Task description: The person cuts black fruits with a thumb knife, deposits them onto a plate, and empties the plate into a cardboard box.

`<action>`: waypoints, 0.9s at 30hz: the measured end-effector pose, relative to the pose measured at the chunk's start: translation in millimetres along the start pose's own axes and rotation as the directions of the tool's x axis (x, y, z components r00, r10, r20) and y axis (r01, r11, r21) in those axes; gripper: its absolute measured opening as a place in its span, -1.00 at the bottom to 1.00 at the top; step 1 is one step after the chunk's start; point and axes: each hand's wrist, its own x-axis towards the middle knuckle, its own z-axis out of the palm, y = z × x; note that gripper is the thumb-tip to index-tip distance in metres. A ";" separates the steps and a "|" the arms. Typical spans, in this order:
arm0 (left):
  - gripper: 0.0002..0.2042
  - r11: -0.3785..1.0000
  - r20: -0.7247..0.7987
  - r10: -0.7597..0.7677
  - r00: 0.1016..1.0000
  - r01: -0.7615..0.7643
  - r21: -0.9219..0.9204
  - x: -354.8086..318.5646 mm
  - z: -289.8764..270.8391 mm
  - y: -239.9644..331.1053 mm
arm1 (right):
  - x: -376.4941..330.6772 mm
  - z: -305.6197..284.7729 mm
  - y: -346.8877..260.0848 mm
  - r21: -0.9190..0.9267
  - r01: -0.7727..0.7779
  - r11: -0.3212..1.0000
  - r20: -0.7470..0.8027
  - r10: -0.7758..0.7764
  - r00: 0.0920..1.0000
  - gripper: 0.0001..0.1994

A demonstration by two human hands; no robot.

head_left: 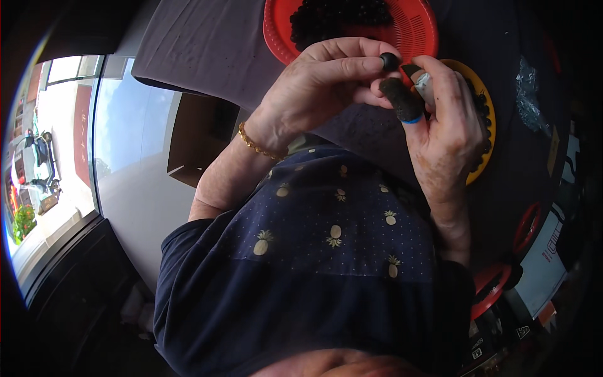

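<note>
My left hand (304, 88), with a gold chain bracelet (256, 146) at the wrist, pinches a small round black piece (389, 61) between thumb and index finger. Close beside it, my right hand (451, 135) is curled with its fingers bent. A dark, rough-looking finger sleeve (402, 100) with a blue edge covers my right thumb. Something whitish (426, 88) shows among the right fingers, with a bit of red near the fingertips; I cannot make out what it is. Beyond my hands, a red plastic basket (274, 31) holds many small black round pieces (314, 22).
Partly behind my right hand stands a yellow bowl (487, 81) with more black pieces. Crumpled clear plastic (531, 94) lies farther right on the dark cloth (207, 44). An open cardboard box (201, 135) is at left; red round things (493, 292) are at lower right.
</note>
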 end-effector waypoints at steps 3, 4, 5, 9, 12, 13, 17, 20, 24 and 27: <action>-0.69 0.999 0.054 0.047 0.997 -0.045 -0.031 -6.3 3.5 -2.5 | 8.3 -6.4 -7.9 -0.031 -0.001 1.000 0.110 0.004 0.994 -0.69; -0.67 0.997 0.078 0.050 0.996 -0.046 -0.055 -7.1 3.7 -4.4 | 9.8 -5.3 -9.3 -0.026 0.001 1.000 0.095 0.002 0.995 -0.69; -0.66 0.996 0.103 0.053 0.993 -0.045 -0.079 -8.2 3.7 -5.3 | 11.3 -4.5 -10.6 -0.021 0.002 1.000 0.079 -0.001 0.997 -0.69; -0.65 0.993 0.079 0.107 0.991 -0.102 -0.057 -10.2 1.6 -5.3 | 15.4 -4.2 -13.8 -0.059 -0.015 0.998 0.124 0.023 0.992 -0.69; -0.66 0.982 0.031 0.164 0.986 -0.166 0.087 -11.1 2.4 -4.1 | 15.9 -3.7 -14.3 -0.064 -0.029 0.998 0.141 0.038 0.989 -0.69; -0.66 0.981 0.039 0.172 0.984 -0.174 0.082 -10.8 1.5 -4.5 | 16.1 -3.8 -13.7 -0.069 -0.020 0.997 0.147 0.030 0.989 -0.69; -0.67 0.980 0.042 0.190 0.981 -0.192 0.059 -10.3 0.5 -7.2 | 16.0 -4.3 -12.9 -0.063 -0.015 0.998 0.171 0.026 0.985 -0.69; -0.67 0.976 0.031 0.200 0.979 -0.202 0.078 -10.4 0.1 -7.6 | 16.0 -4.3 -12.7 -0.038 -0.017 0.999 0.172 0.023 0.985 -0.69; -0.68 0.975 0.007 0.200 0.980 -0.199 0.096 -11.0 1.3 -7.0 | 16.1 -4.6 -11.1 -0.034 -0.009 0.999 0.179 0.015 0.984 -0.69; -0.68 0.972 0.010 0.195 0.981 -0.195 0.133 -10.9 -0.6 -6.8 | 16.0 -5.6 -10.6 -0.039 -0.002 0.999 0.188 0.009 0.982 -0.70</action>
